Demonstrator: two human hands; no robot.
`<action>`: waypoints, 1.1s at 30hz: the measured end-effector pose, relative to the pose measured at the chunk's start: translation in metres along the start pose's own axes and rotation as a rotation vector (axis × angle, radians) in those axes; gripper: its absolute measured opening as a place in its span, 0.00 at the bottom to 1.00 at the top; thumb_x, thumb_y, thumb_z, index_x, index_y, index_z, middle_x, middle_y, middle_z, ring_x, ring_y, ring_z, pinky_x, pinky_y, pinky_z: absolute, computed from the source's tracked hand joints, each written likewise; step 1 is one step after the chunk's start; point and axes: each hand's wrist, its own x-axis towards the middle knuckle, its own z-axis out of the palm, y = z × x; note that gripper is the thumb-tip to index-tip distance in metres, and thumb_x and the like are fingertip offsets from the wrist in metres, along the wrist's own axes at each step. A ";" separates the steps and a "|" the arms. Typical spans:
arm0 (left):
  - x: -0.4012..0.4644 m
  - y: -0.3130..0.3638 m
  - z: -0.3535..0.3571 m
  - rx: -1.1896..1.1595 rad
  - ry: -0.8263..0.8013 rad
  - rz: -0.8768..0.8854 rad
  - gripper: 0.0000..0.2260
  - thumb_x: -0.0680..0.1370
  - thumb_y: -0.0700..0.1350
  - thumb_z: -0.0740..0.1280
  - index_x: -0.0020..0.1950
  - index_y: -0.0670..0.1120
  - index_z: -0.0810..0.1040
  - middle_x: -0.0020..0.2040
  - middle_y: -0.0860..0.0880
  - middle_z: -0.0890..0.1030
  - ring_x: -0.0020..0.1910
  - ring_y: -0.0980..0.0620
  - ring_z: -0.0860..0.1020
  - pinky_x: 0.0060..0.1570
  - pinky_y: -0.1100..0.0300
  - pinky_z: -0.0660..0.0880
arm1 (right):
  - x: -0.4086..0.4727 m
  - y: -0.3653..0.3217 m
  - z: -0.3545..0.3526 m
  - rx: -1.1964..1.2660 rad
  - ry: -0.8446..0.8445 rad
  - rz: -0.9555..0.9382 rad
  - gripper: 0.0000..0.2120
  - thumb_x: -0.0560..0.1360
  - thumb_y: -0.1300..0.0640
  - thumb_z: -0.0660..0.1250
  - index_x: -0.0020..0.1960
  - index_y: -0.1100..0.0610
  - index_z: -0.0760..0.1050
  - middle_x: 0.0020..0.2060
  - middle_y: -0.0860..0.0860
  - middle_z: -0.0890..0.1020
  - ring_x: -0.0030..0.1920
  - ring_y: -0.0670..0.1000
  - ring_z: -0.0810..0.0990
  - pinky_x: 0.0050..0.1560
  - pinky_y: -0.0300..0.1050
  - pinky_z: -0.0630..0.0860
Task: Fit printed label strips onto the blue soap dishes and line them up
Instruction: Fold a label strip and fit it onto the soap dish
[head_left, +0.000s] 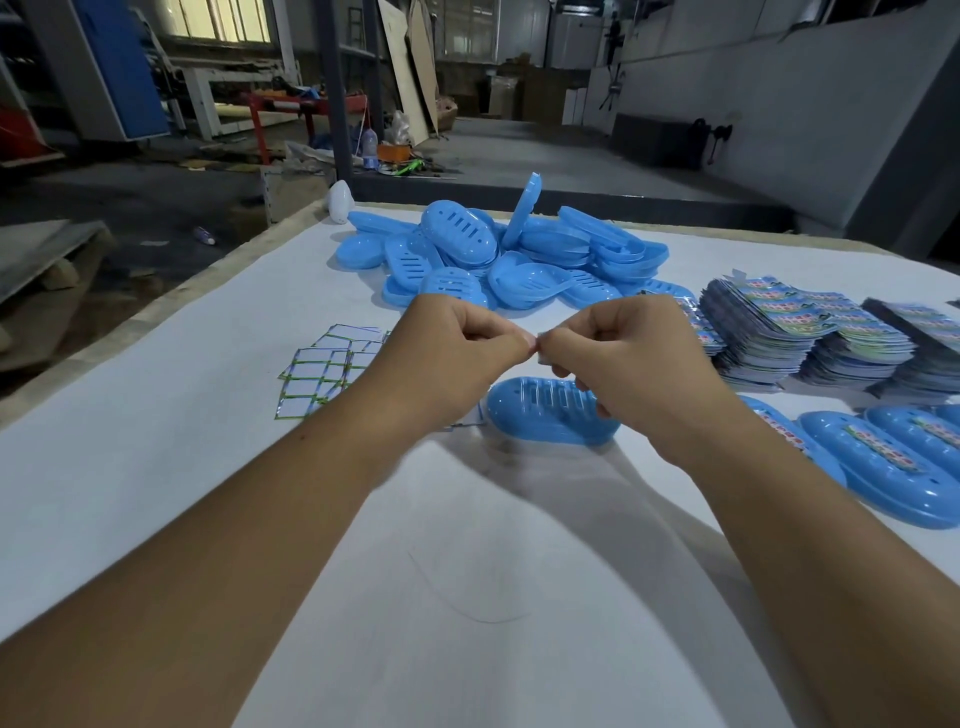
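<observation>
I'm watching both hands meeting over the table, pinching one small slip between them.

The left hand (457, 343) and the right hand (618, 348) are hovering fingertip to fingertip, fingers curled, and both seem to be nipping a tiny pale slip (540, 349); too little of it is showing for me to read it. Just beneath them one bare blue soap dish (540, 415) is lying on the white table (156, 467). The loose heap of blue dishes (498, 254) is sitting farther back, the stacks of printed label strips (810, 332) are lying to the right, and the labelled dishes (883, 462) are lining up at the right edge. Small white cards with green borders (322, 374) are fanning out near the left forearm.
</observation>
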 end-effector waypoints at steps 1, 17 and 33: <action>0.001 0.000 -0.001 -0.003 0.013 0.000 0.04 0.73 0.52 0.74 0.39 0.55 0.87 0.39 0.52 0.86 0.39 0.56 0.82 0.40 0.63 0.77 | 0.000 0.000 0.000 0.002 -0.009 -0.022 0.08 0.70 0.52 0.75 0.35 0.55 0.84 0.29 0.51 0.83 0.28 0.47 0.72 0.25 0.41 0.69; 0.011 -0.005 -0.003 -0.098 0.142 -0.079 0.06 0.72 0.51 0.76 0.37 0.51 0.86 0.30 0.47 0.77 0.27 0.58 0.69 0.26 0.71 0.67 | 0.006 0.007 -0.003 -0.057 0.063 0.020 0.11 0.73 0.50 0.75 0.36 0.56 0.85 0.35 0.59 0.85 0.30 0.51 0.72 0.30 0.48 0.71; 0.014 -0.025 0.028 0.046 0.112 -0.089 0.10 0.66 0.59 0.74 0.36 0.54 0.85 0.30 0.54 0.83 0.29 0.55 0.79 0.39 0.54 0.80 | 0.013 0.013 -0.023 -0.311 0.032 0.131 0.16 0.67 0.44 0.78 0.29 0.55 0.82 0.18 0.48 0.72 0.17 0.45 0.63 0.17 0.34 0.60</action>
